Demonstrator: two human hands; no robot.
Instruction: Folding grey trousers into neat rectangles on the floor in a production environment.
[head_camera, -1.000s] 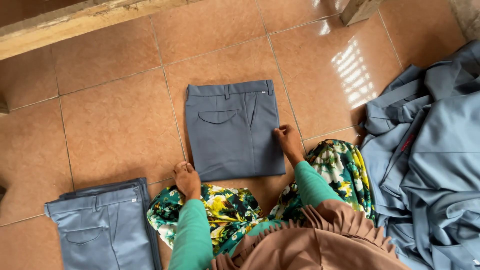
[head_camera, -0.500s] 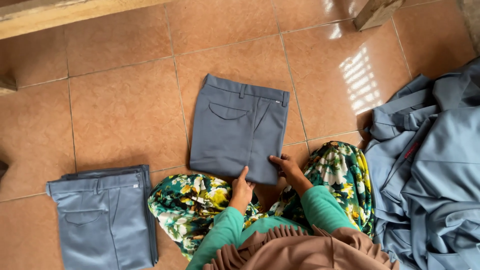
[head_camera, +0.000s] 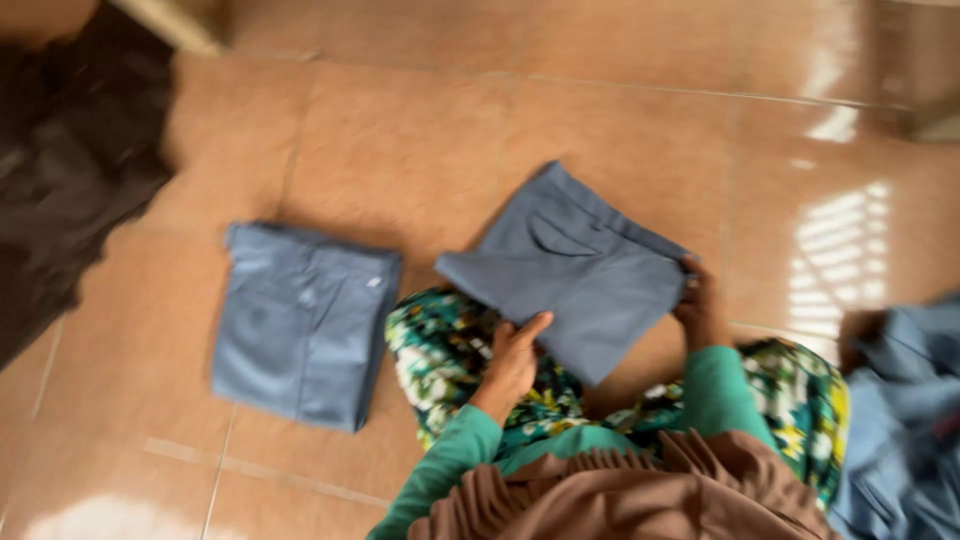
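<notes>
- The left hand (head_camera: 515, 360) lies under the near edge of a folded pair of grey-blue trousers (head_camera: 570, 268); its fingers (head_camera: 530, 328) are stretched out almost flat against the cloth, thumb apart, so it is spread wide and props the cloth up without clamping it.
- The right hand (head_camera: 700, 305) has hold of the right-hand corner of the same folded trousers, fingers curled round the edge; how tightly they close cannot be told through the blur.
- The folded trousers are held tilted between the two hands, lifted off the tiled floor (head_camera: 420, 150), with the far corner pointing away from the person and a pocket seam showing on the upper face. Their near edge hangs over the person's lap.
- The lap is covered by a green, yellow and white flowered skirt (head_camera: 450, 360); green sleeves (head_camera: 715, 390) run to both wrists, and a brown pleated cloth (head_camera: 600, 495) hangs below them at the bottom edge of the view.
- On the floor to the person's left lies a second folded stack of blue trousers (head_camera: 300, 320), flat, just beside the knee and apart from the held pair.
- At the right edge sits a heap of unfolded blue garments (head_camera: 900, 420).
- A dark cloth (head_camera: 70, 170) fills the far left corner, blurred.
</notes>
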